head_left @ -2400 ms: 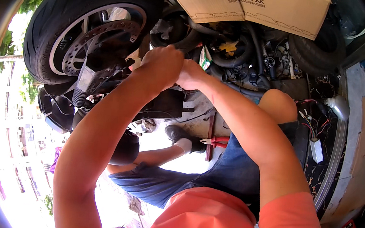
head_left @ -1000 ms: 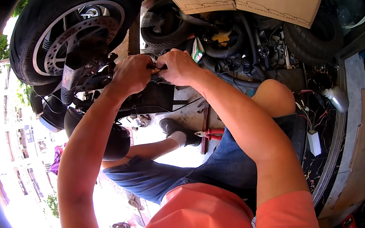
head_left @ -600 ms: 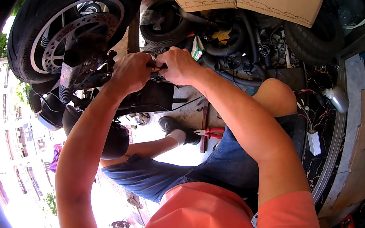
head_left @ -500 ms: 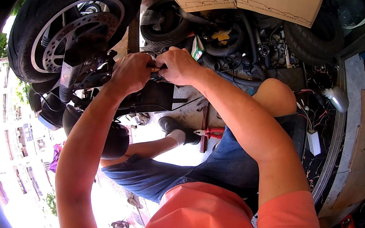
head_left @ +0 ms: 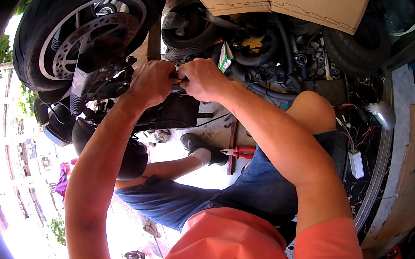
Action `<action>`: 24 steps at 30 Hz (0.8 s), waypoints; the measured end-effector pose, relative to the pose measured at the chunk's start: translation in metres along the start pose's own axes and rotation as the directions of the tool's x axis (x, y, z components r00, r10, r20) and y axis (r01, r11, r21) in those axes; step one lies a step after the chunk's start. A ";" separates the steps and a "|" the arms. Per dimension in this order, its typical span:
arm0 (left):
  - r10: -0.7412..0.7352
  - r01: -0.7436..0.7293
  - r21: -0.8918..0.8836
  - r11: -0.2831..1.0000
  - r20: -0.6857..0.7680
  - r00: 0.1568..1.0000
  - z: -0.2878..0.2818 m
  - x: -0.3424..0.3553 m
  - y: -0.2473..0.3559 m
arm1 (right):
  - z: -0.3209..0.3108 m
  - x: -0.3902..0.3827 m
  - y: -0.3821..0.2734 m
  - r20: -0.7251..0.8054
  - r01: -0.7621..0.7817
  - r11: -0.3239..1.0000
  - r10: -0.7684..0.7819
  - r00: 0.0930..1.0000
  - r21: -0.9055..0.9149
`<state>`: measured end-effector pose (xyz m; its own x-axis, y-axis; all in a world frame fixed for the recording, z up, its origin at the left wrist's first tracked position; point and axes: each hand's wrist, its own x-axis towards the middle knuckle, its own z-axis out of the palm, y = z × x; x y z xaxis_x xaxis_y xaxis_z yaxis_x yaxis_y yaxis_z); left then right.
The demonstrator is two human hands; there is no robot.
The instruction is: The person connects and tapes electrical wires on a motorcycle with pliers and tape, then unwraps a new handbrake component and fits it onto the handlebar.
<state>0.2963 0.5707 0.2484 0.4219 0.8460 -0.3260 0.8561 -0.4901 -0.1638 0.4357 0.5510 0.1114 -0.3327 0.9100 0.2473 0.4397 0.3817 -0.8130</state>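
My left hand (head_left: 153, 81) and my right hand (head_left: 203, 79) meet fingertip to fingertip beside the motorbike's dark underside parts. Both are closed in a pinch on a thin wire-like piece (head_left: 177, 81), mostly hidden by the fingers, with a small orange-brown spot showing. Just left of them is the motorbike wheel (head_left: 25, 55) with its drilled brake disc (head_left: 65, 57). A black cable (head_left: 211, 124) runs below my right hand. On the ground under my arms lie red-handled pliers (head_left: 241, 152) across a dark reddish bar, possibly a hammer (head_left: 230, 165).
A cardboard box (head_left: 311, 9) overhangs the far side. Behind my hands are loose tyres (head_left: 189, 39), hoses and engine parts. To the right sit a white connector box (head_left: 356, 164) with coloured wires and a silver bulb-shaped part (head_left: 383, 115). My bent knee (head_left: 315, 113) is below my right forearm.
The whole view has shifted slightly. My hands stay pinched together at the same spot, with the fingers turned a little and the orange-brown spot still between them.
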 end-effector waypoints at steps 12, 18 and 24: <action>-0.011 0.007 0.134 0.991 0.023 1.000 0.003 -0.002 -0.002 | -0.002 -0.001 0.008 0.019 0.018 0.999 -0.018 1.000 0.048; 0.087 -0.083 0.107 0.991 -0.032 0.996 0.004 -0.004 -0.003 | -0.001 0.000 0.007 0.033 0.018 0.999 -0.019 0.999 0.030; 0.136 -0.131 0.159 0.979 -0.017 0.991 0.005 0.000 -0.006 | 0.001 -0.002 0.001 -0.013 0.043 0.999 -0.042 0.999 0.008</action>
<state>0.2900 0.5727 0.2442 0.5391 0.7753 -0.3289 0.7351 -0.6238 -0.2655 0.4365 0.5496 0.1096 -0.3400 0.8951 0.2886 0.4183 0.4187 -0.8061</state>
